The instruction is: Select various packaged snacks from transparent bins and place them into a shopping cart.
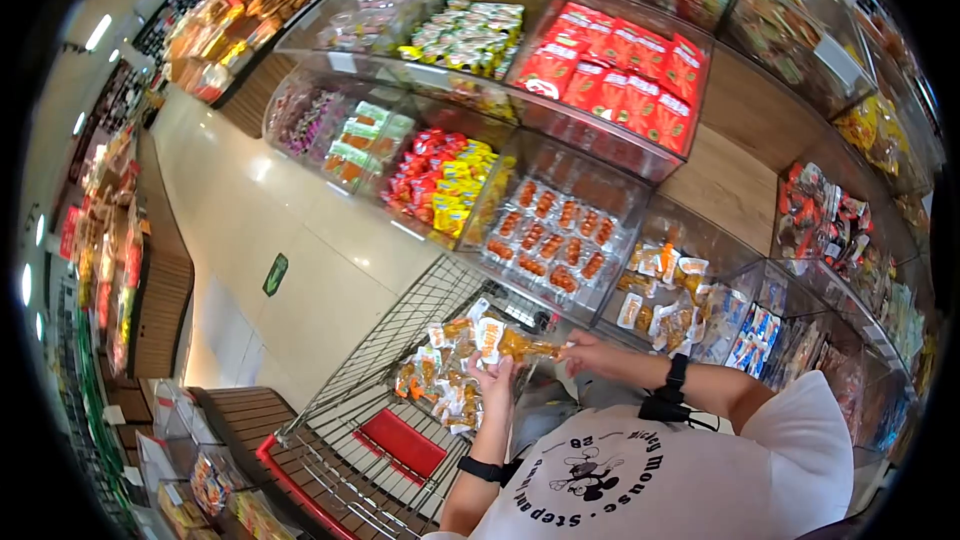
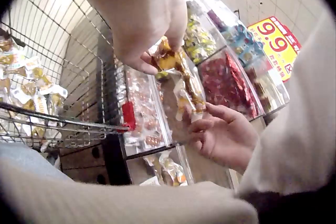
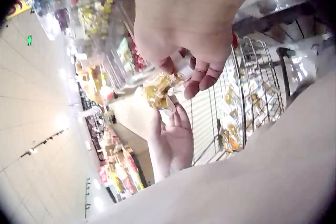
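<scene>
A clear plastic pack with a brown chicken drumstick (image 1: 525, 345) inside stretches between both hands, over the side of the shopping cart (image 1: 330, 380). The left hand (image 1: 493, 383) pinches its wide end, where a white and orange label shows. At the narrow end, the right hand (image 1: 592, 354) grips the wrapper between thumb and fingers. In the left wrist view, golden-brown meat (image 2: 169, 61) shows through the film below the left hand (image 2: 149, 29). Similar drumstick packs (image 1: 440, 370) lie heaped in the cart.
Beside the cart, a clear bin (image 1: 560, 240) holds rows of packed reddish snacks. More drumstick packs (image 1: 665, 290) fill the bin to its right. Red bags (image 1: 620, 70) sit in a raised bin behind. Tiled floor (image 1: 260, 190) stretches away to the left.
</scene>
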The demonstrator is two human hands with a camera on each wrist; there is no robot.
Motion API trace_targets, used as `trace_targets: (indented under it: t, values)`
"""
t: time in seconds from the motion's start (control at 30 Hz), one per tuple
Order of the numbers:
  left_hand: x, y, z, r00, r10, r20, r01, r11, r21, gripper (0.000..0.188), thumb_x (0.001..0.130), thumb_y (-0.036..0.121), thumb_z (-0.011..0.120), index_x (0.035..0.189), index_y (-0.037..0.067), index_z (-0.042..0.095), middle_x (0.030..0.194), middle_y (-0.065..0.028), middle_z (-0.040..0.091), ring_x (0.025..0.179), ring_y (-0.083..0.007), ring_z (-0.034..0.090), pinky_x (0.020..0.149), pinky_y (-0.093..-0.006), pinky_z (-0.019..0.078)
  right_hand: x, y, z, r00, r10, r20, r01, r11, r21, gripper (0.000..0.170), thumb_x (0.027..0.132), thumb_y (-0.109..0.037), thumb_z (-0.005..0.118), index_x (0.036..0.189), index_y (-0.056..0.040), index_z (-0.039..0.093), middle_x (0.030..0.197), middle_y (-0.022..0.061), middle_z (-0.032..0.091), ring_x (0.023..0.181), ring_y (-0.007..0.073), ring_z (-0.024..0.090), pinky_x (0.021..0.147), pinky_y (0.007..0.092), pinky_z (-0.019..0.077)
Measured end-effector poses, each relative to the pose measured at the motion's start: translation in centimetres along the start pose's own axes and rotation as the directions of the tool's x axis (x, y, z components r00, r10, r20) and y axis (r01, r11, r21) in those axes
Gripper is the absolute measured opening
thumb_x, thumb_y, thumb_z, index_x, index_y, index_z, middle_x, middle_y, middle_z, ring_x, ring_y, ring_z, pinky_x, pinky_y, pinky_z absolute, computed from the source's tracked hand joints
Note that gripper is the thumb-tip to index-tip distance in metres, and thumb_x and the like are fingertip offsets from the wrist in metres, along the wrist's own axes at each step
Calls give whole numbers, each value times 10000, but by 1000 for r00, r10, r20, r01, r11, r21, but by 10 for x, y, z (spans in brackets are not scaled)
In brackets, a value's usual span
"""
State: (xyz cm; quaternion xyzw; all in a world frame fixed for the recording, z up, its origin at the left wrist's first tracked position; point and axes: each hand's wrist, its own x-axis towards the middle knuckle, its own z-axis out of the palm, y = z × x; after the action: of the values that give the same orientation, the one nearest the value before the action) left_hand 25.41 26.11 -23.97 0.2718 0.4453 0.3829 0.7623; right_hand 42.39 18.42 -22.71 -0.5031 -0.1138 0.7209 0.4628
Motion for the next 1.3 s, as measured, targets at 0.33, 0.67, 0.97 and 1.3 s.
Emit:
trace_targets:
  t: [0.33,0.67,0.97,1.3]
  values:
    - [101,-5,-95,983,-148,-108,183,801,569,568,740,74,495,1197,161,169,1128,-110,358,913,-137,419,694,-285,378,117,19,60,888,-413,-201,159,688,-708,369,725,-152,509,1034,-23,354,865,145,459,607,207,537,544,282,448]
    - [46,-35,8,810,-379,448,67,819,570,266,792,39,371,1054,42,415,939,-78,514,796,-134,517,675,-220,415,-28,22,-69,592,-698,-403,155,590,-793,184,742,-83,438,916,-45,481,789,110,501,681,227,493,578,289,407]
    - [29,-78,136,608,-556,567,62,745,664,252,804,64,396,1054,37,409,949,-79,514,829,-126,496,737,-231,393,-31,61,-267,593,-805,-23,-56,-13,-998,239,630,-97,497,868,-87,510,854,86,530,808,264,493,701,375,386]
    - [43,-144,137,692,-509,512,-313,428,848,280,752,10,453,1028,27,413,952,-97,501,785,-148,529,614,-253,476,-53,47,-280,745,-665,44,22,-42,-999,84,594,-151,539,650,-91,555,647,98,517,678,268,498,589,354,394]
